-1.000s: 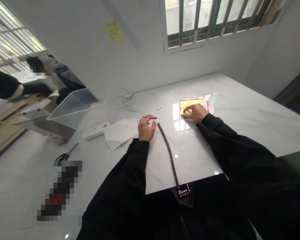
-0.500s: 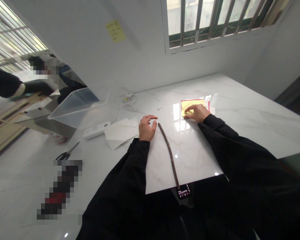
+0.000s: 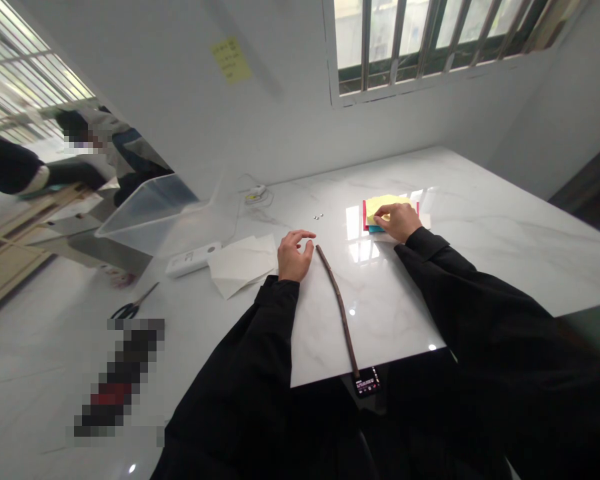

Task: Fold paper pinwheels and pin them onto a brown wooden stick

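Observation:
On the right of the table, my right hand (image 3: 401, 222) pinches the near edge of a yellow paper sheet (image 3: 387, 201) and lifts it. Below that sheet a red-edged sheet (image 3: 365, 212) and a blue-green strip (image 3: 376, 229) show. My left hand (image 3: 295, 256) rests over the table with its fingers curved and apart, holding nothing. Close to its fingertips is the upper end of a thin brown stick (image 3: 338, 300). The stick lies lengthwise and reaches the table's front edge. Past my left hand lie several tiny shiny bits (image 3: 318, 217), too small to name.
White papers (image 3: 243, 265) and a white power strip (image 3: 193, 260) lie left of my left hand. Farther left are scissors (image 3: 134, 303) and a clear plastic bin (image 3: 150, 207). A lit phone (image 3: 367, 383) sits below the front edge. Another person (image 3: 125, 143) is in the back left.
My right hand has moved slightly right, drawing up the near edge of the yellow sheet. The blue-green strip beneath has come into view. My left hand and the stick stay put.

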Action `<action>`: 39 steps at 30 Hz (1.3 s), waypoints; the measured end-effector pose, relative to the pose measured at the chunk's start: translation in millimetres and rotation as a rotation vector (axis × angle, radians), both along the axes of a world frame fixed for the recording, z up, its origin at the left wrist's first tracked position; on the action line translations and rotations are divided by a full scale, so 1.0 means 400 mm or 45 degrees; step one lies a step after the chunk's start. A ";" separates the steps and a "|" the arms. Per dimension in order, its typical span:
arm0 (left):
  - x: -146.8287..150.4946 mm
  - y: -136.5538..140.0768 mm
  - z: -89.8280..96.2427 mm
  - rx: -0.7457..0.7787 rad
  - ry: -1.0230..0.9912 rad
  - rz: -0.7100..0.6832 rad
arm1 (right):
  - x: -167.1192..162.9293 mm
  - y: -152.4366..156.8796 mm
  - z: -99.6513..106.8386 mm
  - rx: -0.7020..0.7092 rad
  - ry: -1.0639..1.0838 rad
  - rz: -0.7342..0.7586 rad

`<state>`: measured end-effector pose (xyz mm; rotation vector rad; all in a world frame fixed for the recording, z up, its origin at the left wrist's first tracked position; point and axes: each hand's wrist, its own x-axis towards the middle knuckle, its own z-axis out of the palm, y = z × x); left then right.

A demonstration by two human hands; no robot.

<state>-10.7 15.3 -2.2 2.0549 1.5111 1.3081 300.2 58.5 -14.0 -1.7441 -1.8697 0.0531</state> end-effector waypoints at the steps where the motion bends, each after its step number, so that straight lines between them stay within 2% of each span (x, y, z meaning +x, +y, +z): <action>1: 0.000 0.000 0.000 0.000 0.000 0.001 | 0.002 0.000 0.002 0.043 0.033 -0.039; 4: 0.000 0.001 -0.002 0.000 -0.008 -0.001 | 0.009 -0.003 0.018 0.141 0.129 -0.140; 7: 0.001 0.002 -0.004 -0.002 -0.031 -0.017 | 0.017 -0.013 0.048 0.230 0.222 -0.153; 10: 0.001 0.002 -0.002 -0.017 -0.068 -0.029 | 0.009 -0.035 0.093 0.455 0.317 -0.154; 12: -0.002 0.003 0.001 -0.058 -0.140 -0.050 | -0.013 -0.057 0.126 0.578 0.385 -0.113; 14: -0.006 0.006 0.004 -0.126 -0.266 -0.080 | -0.049 -0.082 0.154 0.582 0.466 -0.008; 17: -0.014 0.017 0.005 -0.220 -0.477 -0.131 | -0.117 -0.109 0.178 0.450 0.682 0.202; 19: -0.019 0.027 0.001 -0.266 -0.569 -0.183 | -0.159 -0.110 0.176 0.362 0.879 0.286; 23: -0.020 0.041 -0.010 -0.321 -0.686 -0.284 | -0.206 -0.082 0.133 0.181 1.241 0.359; 26: -0.012 0.036 -0.016 -0.396 -0.795 -0.357 | -0.213 -0.066 0.085 -0.015 1.423 0.303; 31: 0.004 0.017 -0.019 -0.518 -0.852 -0.394 | -0.220 -0.067 0.029 -0.237 1.546 0.211; 39: -0.011 0.043 -0.040 -0.439 -0.957 -0.281 | -0.229 -0.067 -0.012 -0.501 1.549 0.469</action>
